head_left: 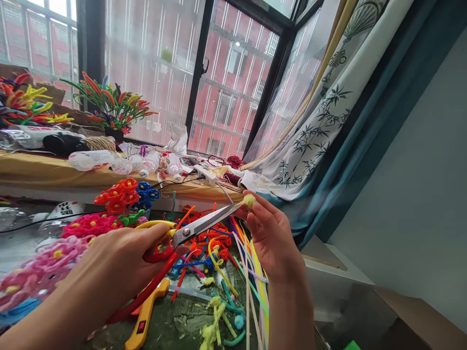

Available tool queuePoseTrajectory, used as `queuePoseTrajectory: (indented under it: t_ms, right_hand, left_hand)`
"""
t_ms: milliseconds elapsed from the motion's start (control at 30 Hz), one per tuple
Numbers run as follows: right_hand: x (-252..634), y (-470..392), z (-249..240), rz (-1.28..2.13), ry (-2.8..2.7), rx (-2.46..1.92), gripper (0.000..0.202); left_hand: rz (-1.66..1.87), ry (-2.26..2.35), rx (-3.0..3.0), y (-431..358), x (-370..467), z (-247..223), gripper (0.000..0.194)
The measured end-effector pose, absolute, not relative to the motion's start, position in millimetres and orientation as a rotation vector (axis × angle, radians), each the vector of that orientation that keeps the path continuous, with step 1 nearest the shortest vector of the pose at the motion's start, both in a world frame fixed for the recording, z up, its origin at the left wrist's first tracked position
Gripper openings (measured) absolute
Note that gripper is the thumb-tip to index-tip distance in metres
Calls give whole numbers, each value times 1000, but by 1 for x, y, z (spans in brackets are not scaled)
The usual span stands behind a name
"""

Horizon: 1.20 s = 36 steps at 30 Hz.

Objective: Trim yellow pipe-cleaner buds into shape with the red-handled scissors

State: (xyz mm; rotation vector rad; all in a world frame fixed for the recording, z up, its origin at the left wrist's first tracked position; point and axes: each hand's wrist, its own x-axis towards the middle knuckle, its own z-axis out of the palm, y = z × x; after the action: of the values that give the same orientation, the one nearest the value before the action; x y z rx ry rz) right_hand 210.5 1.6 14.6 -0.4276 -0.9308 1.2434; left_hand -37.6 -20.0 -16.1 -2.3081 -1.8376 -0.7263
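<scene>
Working scissors [199, 227] at yellow tuft [249, 201].
Grasping scissors with left fingers [153, 233], pinching tuft at scissors' tip with right fingers [265, 214]; better to snip slowly, away from skin.

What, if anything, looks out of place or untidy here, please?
Several plastic bottles lie on their sides along the cloth-covered ledge, as if tipped over. Below the scissors, pale yellow fuzzy pieces lie scattered on the smudged dark tabletop, which looks untidy.
</scene>
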Motion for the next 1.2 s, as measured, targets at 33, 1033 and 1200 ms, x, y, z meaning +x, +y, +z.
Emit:
queuePoseTrajectory:
  t_ms: [33,1033,1200]
  right_hand:
    - [211,1,15,1246,-930,-429,20]
    - [210,0,16,1212,-986,-538,21]
    - [206,1,16,1221,-994,-545,24]
  left_hand:
    - [-711,-1844,-2300,-20,-37,-15,39]
    - [-851,-2009,-2246,-23,-24,-4,36]
    - [-807,-2040,-2260,-20,-20,-8,35]
